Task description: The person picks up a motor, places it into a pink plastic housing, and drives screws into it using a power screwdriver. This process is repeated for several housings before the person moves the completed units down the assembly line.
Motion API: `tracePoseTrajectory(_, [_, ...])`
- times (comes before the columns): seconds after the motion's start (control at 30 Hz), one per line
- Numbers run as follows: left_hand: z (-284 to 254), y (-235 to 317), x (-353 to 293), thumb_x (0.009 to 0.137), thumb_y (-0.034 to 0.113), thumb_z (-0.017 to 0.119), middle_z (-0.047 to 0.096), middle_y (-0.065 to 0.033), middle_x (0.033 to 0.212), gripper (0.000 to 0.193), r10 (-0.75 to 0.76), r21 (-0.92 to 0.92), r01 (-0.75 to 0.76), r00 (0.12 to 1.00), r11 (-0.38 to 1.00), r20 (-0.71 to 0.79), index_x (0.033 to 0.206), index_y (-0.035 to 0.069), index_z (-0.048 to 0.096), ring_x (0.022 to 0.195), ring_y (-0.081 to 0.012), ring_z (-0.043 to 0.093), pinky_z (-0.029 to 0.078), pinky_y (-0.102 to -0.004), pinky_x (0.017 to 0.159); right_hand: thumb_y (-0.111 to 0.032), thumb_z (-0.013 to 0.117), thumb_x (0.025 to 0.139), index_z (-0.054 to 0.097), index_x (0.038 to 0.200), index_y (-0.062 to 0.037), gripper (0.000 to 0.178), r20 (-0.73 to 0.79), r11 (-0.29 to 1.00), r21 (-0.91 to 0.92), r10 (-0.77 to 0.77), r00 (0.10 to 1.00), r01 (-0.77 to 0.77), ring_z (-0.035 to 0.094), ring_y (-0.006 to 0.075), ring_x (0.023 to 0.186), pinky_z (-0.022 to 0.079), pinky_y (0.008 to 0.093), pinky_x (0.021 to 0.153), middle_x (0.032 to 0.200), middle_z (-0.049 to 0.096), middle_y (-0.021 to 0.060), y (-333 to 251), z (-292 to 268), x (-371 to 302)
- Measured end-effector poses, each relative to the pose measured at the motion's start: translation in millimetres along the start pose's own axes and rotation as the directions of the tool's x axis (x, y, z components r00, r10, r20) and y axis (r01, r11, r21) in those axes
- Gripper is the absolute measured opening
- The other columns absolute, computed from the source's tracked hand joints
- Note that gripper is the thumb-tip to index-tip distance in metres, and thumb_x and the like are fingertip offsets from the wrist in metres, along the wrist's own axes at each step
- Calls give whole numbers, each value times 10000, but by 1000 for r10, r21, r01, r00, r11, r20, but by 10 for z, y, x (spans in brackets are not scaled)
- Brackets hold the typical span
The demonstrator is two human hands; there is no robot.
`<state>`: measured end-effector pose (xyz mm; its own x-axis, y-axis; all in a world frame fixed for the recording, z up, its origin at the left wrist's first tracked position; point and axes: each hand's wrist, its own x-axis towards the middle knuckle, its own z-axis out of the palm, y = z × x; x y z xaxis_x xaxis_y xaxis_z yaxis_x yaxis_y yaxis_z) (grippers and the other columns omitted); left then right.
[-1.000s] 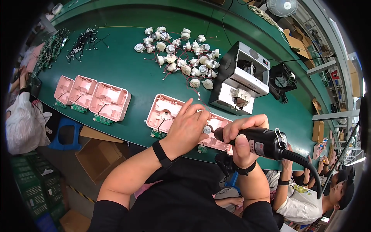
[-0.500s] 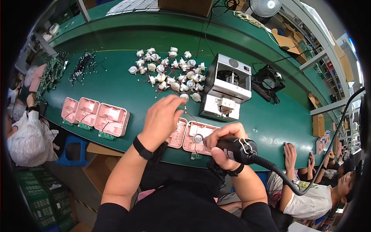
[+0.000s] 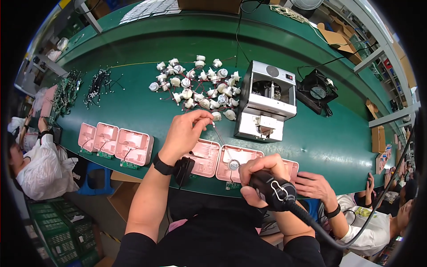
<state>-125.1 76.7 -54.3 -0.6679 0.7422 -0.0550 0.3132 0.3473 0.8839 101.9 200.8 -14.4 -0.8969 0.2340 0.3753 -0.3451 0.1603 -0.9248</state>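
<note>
My left hand pinches the end of a thin wire over the table. That wire runs down to a round silver motor, which sits in an open pink plastic shell. In my right hand is a black corded electric screwdriver, held over the right part of this shell; its tip is hidden. A second pink half lies open to the left, beside my left wrist. A small green circuit board hangs at the shell's near edge.
Beyond my hands lies a pile of white-and-silver motors. A silver-and-black machine stands right of it, a black fan farther right. More pink shells line the left edge. A co-worker's hand touches another pink shell.
My left fingers have closed on the wire's end and drawn it taut. A co-worker's hand has come in from the right with a pink shell beside it. The whole view has shifted slightly.
</note>
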Motion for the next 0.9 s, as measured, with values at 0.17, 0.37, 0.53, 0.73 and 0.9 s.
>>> tracePoseTrajectory(0.17, [-29,-19,-12,942,84,654,706,-80,934,135,157,1,-158,984,988,85,1040,30,730,808,-183,671,542,-288,702,-51,771,850,422,1142,-49,455,48,997,-71,-36,998,40,560,170,681,481,331,640,804,584,94,-32,47,34])
tracePoseTrajectory(0.37, [-61,-85,27,937,64,654,685,-86,923,139,284,78,-303,940,950,187,1052,6,709,830,-198,670,544,-309,701,-169,897,725,568,1024,-20,469,-92,972,-164,-183,979,166,588,102,535,471,233,505,717,651,21,34,123,90])
tracePoseTrajectory(0.53, [-136,-106,25,912,70,675,676,-105,906,151,225,16,-227,971,974,77,1048,17,712,840,-234,672,541,-341,712,-81,793,842,442,1137,-60,460,43,989,-135,-59,997,64,597,193,706,519,363,694,821,604,96,-90,69,75])
tracePoseTrajectory(0.73, [-171,-38,-42,853,139,736,681,-142,982,239,207,363,-300,940,882,273,1058,19,707,910,-289,675,533,-396,783,-104,794,849,435,1132,-67,458,37,990,-138,15,999,-10,603,197,711,530,377,740,826,609,97,-137,31,25])
tracePoseTrajectory(0.9, [-130,148,-212,795,226,796,663,-126,1158,401,419,463,-451,890,763,178,1141,56,685,1102,-306,635,486,-464,975,-99,768,866,419,1137,-65,443,-35,995,-59,75,997,-77,604,195,711,528,387,752,823,605,94,-75,12,48])
